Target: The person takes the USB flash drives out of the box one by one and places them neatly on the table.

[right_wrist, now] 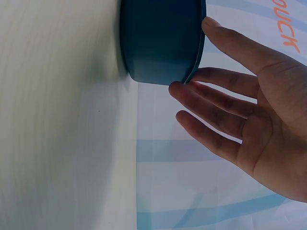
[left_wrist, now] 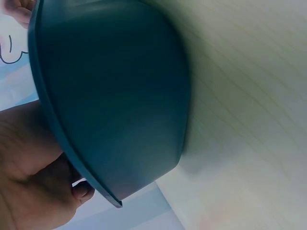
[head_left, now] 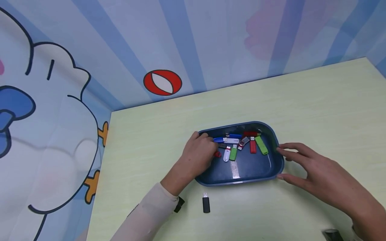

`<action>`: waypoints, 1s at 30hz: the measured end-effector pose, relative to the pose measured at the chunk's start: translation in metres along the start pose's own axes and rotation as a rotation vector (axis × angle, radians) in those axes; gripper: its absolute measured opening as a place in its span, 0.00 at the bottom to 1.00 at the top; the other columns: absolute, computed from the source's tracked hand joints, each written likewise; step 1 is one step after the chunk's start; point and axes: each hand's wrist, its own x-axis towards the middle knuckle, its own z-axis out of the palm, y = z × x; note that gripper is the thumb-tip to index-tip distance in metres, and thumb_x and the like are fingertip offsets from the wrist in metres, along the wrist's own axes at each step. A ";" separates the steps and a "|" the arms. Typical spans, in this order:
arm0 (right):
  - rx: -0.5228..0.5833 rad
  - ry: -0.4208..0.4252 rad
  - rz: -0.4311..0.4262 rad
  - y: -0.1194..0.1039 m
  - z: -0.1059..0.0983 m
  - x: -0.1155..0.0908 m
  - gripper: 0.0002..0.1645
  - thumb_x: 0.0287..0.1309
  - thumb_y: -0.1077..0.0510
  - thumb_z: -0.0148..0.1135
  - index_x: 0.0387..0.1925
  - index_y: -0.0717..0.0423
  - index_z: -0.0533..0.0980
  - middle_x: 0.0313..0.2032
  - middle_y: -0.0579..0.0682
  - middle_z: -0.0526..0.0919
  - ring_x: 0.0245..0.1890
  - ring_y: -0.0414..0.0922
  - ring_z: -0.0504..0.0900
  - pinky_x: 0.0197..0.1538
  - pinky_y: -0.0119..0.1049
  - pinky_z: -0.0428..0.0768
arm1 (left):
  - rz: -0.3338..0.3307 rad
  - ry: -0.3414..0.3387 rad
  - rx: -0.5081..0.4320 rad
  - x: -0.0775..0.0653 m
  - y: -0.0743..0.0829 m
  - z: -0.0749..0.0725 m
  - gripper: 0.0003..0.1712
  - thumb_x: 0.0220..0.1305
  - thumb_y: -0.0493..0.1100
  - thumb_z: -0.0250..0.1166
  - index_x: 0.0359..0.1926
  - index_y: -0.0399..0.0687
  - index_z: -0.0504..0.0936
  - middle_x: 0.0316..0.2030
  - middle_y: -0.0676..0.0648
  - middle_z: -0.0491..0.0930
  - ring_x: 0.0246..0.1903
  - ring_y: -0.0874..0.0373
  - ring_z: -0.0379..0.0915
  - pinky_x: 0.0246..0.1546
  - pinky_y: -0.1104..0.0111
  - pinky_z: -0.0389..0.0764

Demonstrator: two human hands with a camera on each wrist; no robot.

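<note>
A dark blue plastic tray (head_left: 247, 172) lies on the table with several USB flash drives inside, among them a white one (head_left: 227, 154), two green ones and a red one (head_left: 253, 146). My left hand (head_left: 197, 154) reaches over the tray's left end, fingers bent down inside; a red piece (head_left: 217, 154) shows beside them. The tray wall hides those fingertips in the left wrist view, so any hold is unclear. At the opposite end, my right hand (head_left: 313, 170) touches the rim with thumb and fingers spread and loosely bent. A black USB flash drive (head_left: 206, 204) lies before the tray.
The pale wooden table (head_left: 150, 140) extends around the tray. Behind it stands a blue striped wall (head_left: 211, 43) with cartoon pictures, and another printed panel (head_left: 54, 134) is at the left. A dark object (head_left: 332, 234) sits by the right wrist.
</note>
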 end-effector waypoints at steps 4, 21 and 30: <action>-0.004 -0.005 0.008 0.000 0.000 0.000 0.43 0.55 0.39 0.80 0.67 0.56 0.79 0.70 0.63 0.72 0.52 0.61 0.87 0.46 0.58 0.88 | 0.017 0.011 0.019 -0.002 0.001 -0.002 0.12 0.71 0.47 0.72 0.52 0.52 0.92 0.44 0.53 0.91 0.43 0.57 0.79 0.43 0.64 0.69; 0.000 0.002 -0.007 0.002 0.001 0.000 0.43 0.56 0.39 0.80 0.66 0.57 0.79 0.70 0.63 0.72 0.52 0.60 0.87 0.45 0.58 0.88 | 0.055 0.009 0.090 -0.013 0.012 -0.017 0.21 0.69 0.52 0.74 0.60 0.55 0.89 0.52 0.54 0.90 0.43 0.58 0.75 0.42 0.65 0.64; -0.003 -0.014 0.013 0.001 0.001 0.001 0.43 0.56 0.39 0.79 0.67 0.57 0.79 0.71 0.64 0.71 0.54 0.62 0.86 0.46 0.59 0.88 | 0.088 0.042 0.123 -0.024 0.016 -0.024 0.24 0.65 0.55 0.76 0.61 0.56 0.89 0.55 0.54 0.89 0.50 0.58 0.78 0.43 0.65 0.66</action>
